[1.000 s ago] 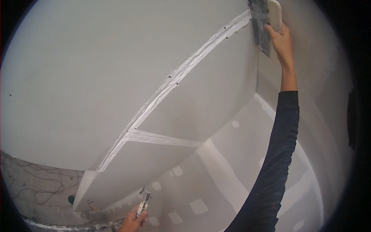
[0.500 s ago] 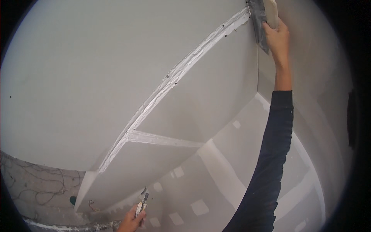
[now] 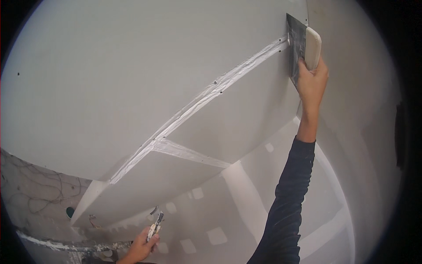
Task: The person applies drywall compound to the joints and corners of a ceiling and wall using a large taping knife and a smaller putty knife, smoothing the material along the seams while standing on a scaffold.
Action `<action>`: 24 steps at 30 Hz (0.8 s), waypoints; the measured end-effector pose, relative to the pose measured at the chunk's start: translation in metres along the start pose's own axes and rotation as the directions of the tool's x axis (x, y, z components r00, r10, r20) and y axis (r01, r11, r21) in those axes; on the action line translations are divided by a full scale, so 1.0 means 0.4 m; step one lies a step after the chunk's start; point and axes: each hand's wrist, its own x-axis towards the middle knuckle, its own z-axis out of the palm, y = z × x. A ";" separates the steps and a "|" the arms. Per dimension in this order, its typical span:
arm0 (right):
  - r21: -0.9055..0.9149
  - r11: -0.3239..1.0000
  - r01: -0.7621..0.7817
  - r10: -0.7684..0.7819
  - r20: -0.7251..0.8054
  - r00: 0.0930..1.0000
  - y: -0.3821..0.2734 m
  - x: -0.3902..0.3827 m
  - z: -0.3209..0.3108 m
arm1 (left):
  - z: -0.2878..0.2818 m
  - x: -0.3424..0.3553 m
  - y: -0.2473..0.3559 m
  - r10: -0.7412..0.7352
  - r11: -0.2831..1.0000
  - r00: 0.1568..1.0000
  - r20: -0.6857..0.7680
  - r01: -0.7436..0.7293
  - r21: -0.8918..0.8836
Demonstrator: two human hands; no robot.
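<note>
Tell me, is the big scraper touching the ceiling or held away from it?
Touching. The right hand presses the scraper blade flat against the ceiling, at the end of the taped seam.

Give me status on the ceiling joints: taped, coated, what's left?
Done: the long joint and short cross joint carry a wet-looking band of compound, and wall patches are filled. In hand: right hand presses a wide knife at the long joint's upper end; left hand holds a small knife. Left: screw heads beside the joint look uncovered.
</note>
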 end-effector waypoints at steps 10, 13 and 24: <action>-0.036 0.996 0.082 -0.085 -0.093 0.992 -0.007 -0.062 0.031 | 0.009 -0.002 0.004 -0.009 1.000 1.000 -0.008 0.009 -0.025; -0.047 0.999 0.000 -0.002 -0.051 0.999 -0.039 -0.105 0.042 | 0.004 -0.006 -0.004 -0.019 1.000 0.999 -0.036 0.018 -0.019; -0.028 0.998 0.058 -0.061 -0.129 0.990 -0.069 -0.187 0.074 | 0.014 -0.003 0.001 -0.050 0.999 0.997 -0.057 0.050 -0.014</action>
